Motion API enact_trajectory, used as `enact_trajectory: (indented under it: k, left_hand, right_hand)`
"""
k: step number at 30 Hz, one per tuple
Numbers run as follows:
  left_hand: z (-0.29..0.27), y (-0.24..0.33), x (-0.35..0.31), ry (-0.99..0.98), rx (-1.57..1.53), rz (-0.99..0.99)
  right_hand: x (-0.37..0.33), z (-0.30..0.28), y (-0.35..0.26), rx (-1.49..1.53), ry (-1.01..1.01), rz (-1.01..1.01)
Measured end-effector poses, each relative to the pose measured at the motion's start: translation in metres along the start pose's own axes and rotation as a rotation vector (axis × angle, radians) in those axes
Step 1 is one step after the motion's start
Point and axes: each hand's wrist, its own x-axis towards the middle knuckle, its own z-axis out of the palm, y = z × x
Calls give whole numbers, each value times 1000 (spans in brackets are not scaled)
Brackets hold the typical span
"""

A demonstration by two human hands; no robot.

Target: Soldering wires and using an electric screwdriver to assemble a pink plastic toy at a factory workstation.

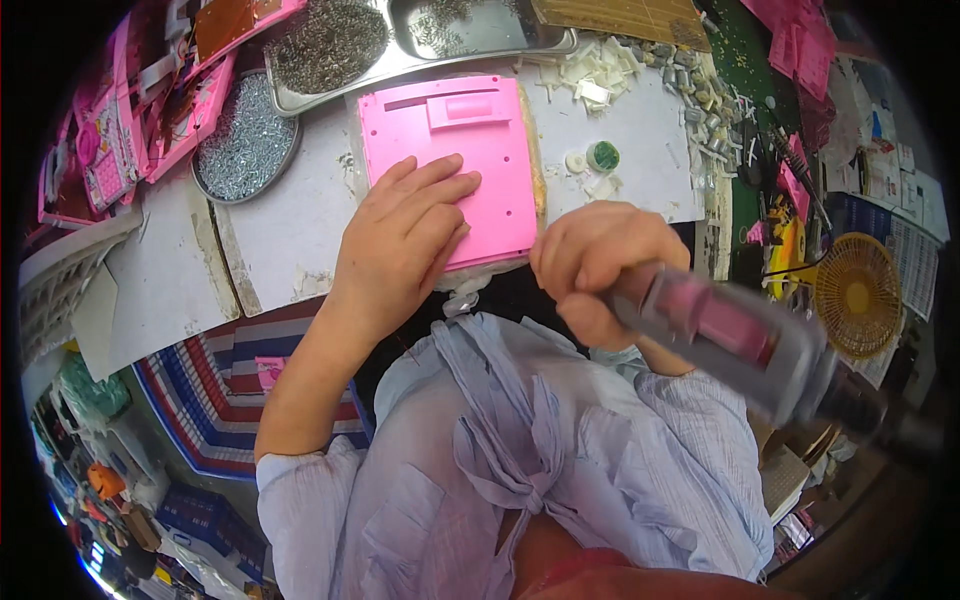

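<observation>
A flat pink plastic housing [480, 205] lies on a padded, plastic-wrapped base at the table's front edge, with small holes and a raised rectangular part near its far end. My left hand [405, 225] rests flat on its left half, fingers stretched out and a little apart. To the right of the housing, my right hand [610, 262] is closed around a grey electric screwdriver [735, 335] with a reddish inset. The tool is tilted, its dark rear end pointing right and blurred; its tip is hidden by the hand.
Screws fill a round dish [247, 135] at the left and a metal tray [430, 62] at the back. Small white parts [600, 70] and metal motors [715, 125] lie at the back right, near a green-lidded jar [603, 155]. A yellow fan [857, 295] stands farther right; a striped bag [200, 400] sits below left.
</observation>
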Motion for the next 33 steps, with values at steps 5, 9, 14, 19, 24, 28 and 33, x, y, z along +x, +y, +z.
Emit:
enact_trajectory:
  k: [5, 9, 14, 19, 24, 28, 33]
  left_hand:
    - [2, -1, 0, 15, -22, -12]
    - [5, -1, -3, 36, -40, -31]
    - [2, -1, 1, 24, -63, -26]
    - [3, -1, -1, 28, -52, -47]
    - [2, -3, 2, 9, -64, -46]
    - [4, -3, 2, 2, -67, -68]
    - [0, -5, 1, 3, -71, -70]
  right_hand:
    - [13, -9, 10, 181, -88, -52]
    - [33, -8, 4, 331, 14, -69]
    - [35, 1, 29, -27, -69, -167]
    - [49, -13, 22, 145, -71, -62]
    - [64, -23, 35, 84, -11, -7]
    - [64, -19, 42, 3, -11, -43]
    - [93, -43, 48, 210, -130, -137]
